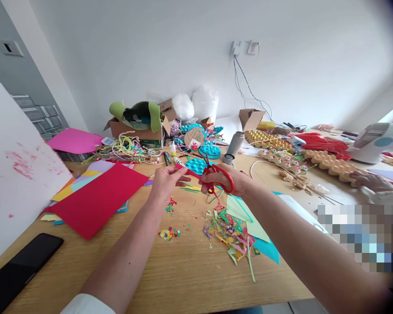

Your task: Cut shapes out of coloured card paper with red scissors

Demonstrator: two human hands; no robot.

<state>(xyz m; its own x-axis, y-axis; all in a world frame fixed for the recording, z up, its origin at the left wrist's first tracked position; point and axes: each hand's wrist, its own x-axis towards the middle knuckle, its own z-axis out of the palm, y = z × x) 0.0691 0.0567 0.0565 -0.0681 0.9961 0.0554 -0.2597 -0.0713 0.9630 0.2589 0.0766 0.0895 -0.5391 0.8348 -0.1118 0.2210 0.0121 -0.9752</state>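
My left hand (167,181) pinches the end of a narrow red paper strip (192,173) above the middle of the table. Red-handled scissors (227,176) are in my right hand (221,179), fingers wrapped round the handles, blades pointing up and away. The strip runs from my left fingertips to the scissors; whether it touches the blades is unclear. Below my hands lie small coloured paper dots (170,233), with red and green bits (170,205) above them. A heap of coloured paper scraps (229,233) lies beneath my right forearm.
Red sheet (101,198) and other papers lie left, near a black phone (22,270). Behind are a craft-filled cardboard box (136,131), a grey flask (236,146) and blue egg-tray pieces (196,166). At right, another person's hand (373,181) touches an egg carton (330,165).
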